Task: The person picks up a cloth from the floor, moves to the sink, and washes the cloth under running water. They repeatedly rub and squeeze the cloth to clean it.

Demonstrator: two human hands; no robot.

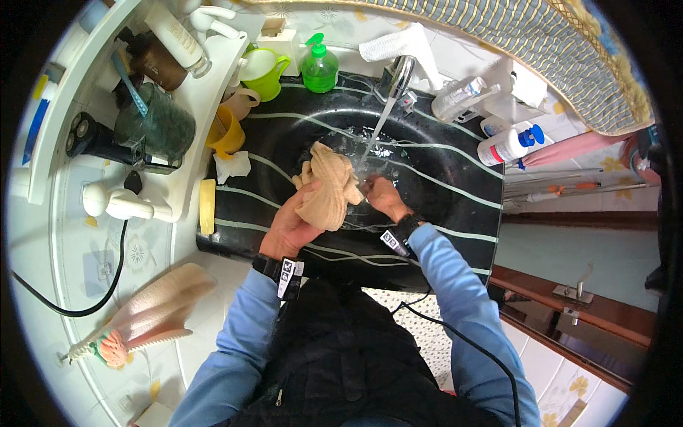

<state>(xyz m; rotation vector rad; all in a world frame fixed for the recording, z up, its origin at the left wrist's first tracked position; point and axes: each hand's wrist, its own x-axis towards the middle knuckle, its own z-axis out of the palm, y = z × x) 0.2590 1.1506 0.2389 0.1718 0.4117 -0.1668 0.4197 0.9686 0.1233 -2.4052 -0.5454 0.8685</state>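
Note:
A crumpled beige cloth point(328, 187) rests in my left hand point(292, 221), held above the left part of the black sink basin point(437, 176). Water runs from the chrome faucet point(401, 74) in a slanting stream that falls just beyond my right hand point(383, 195). That hand is low in the basin, to the right of the cloth; its fingers are blurred by splashing water, so whether they grip anything is unclear. A white cloth point(408, 48) hangs over the faucet's top.
Behind the basin stands a green soap pump bottle point(320, 69). Green point(261, 74) and yellow cups point(227, 131) are at the left, beside a yellow bar point(207, 205). A white pump bottle point(501, 147) lies tilted at the right. A black cable point(480, 347) runs along my right sleeve.

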